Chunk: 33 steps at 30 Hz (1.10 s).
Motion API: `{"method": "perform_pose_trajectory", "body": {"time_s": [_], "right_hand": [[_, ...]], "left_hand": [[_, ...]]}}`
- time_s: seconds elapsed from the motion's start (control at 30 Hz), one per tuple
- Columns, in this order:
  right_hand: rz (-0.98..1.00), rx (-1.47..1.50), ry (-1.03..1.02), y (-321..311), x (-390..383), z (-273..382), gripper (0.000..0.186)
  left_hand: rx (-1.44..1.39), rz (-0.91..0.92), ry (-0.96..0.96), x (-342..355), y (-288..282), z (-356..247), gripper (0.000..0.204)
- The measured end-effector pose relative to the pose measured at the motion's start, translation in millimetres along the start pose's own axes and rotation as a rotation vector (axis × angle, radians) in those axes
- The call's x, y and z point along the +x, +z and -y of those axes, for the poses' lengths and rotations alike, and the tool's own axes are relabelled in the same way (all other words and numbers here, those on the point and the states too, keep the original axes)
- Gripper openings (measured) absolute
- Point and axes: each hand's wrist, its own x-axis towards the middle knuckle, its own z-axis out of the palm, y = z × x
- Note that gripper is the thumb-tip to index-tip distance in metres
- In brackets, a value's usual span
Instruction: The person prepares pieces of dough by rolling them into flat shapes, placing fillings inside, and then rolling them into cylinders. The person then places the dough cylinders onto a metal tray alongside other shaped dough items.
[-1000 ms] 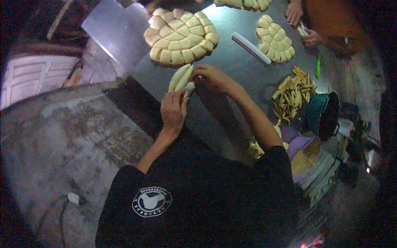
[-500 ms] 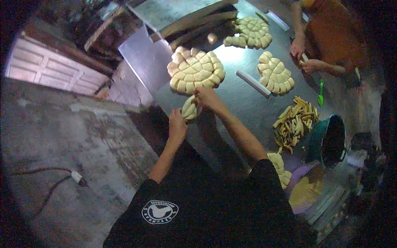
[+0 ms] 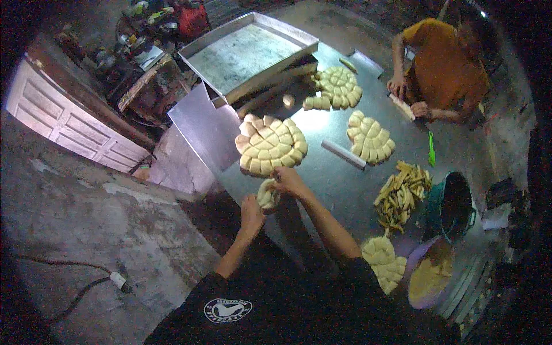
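A small pale piece of dough (image 3: 268, 196), looped and lumpy, hangs between my two hands near the table's left edge. My left hand (image 3: 251, 211) is closed on its near left side. On its far right side, my right hand (image 3: 287, 180) pinches it with the fingertips. Just beyond them a rounded cluster of dough pieces (image 3: 271, 146) lies packed together on the metal table (image 3: 313, 198). How the fingertips grip the dough is partly hidden.
More dough clusters lie at the far side (image 3: 339, 86), centre right (image 3: 371, 138) and near right (image 3: 384, 264). Beside them are a white bar (image 3: 343, 155), yellowish strips (image 3: 404, 192), a green bucket (image 3: 440, 201) and a purple basin (image 3: 411, 270). A metal tray (image 3: 247, 54) stands beyond; a co-worker (image 3: 443, 69) handles a pale strip.
My view has tilted up, bringing the whole tray into sight. The dough between my hands has gone from a long, ridged shape to a shorter loop. The co-worker's hands have moved apart along the strip.
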Motion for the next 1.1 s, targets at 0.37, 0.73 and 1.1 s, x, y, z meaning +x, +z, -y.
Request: {"method": "perform_pose_trajectory", "body": {"time_s": [0.37,0.73,1.1], "right_hand": [[-0.471,-0.198,-0.433,-135,136,224,0.013],[-0.440,-0.278,-0.151,-112,291,214,0.017],[-0.633,-0.302,0.006,-131,186,183,0.022]], "left_hand": [[-0.312,-0.530,0.337,167,-129,-22,0.058],[-0.547,-0.489,0.197,278,-247,21,0.022],[0.434,0.309,0.783,521,-160,40,0.026]]}}
